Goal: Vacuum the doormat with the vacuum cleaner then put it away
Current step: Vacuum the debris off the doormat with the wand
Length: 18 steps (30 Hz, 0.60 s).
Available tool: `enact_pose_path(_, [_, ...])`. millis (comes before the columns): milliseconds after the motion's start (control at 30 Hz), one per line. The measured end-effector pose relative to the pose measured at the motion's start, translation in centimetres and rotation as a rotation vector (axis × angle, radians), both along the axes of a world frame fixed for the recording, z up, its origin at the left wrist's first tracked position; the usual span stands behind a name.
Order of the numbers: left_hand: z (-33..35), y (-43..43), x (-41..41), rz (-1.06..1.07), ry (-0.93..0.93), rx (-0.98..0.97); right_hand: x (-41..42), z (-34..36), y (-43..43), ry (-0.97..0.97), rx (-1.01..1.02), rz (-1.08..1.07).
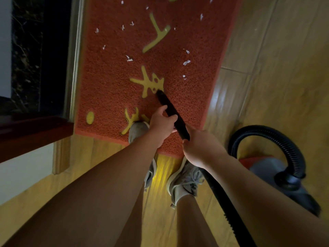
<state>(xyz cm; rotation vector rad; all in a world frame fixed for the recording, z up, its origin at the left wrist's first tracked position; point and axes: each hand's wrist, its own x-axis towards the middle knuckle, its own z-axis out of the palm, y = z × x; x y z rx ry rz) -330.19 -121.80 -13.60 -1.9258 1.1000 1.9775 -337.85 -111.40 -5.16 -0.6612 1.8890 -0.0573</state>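
Note:
A red doormat with yellow characters lies on the wooden floor, with several white paper scraps scattered over its far half. Both hands grip the black vacuum nozzle tube, whose tip rests on the mat beside a yellow character. My left hand holds the tube partway down. My right hand holds it at the rear, where the black ribbed hose leaves. The hose loops to the grey and red vacuum cleaner body on the floor at the right.
My two feet in grey sneakers stand at the mat's near edge, the left toe on the mat. A dark door threshold and metal sill run along the mat's left side. A dark red wooden ledge juts in at the left. Wooden floor stretches to the right.

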Motion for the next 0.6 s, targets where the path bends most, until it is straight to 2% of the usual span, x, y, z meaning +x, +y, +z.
enact_pose_path(600, [0.3,1.9,-5.2,-0.085,0.034,-0.013,-3.5,-0.6,3.0,0.034,-0.007,-0.116])
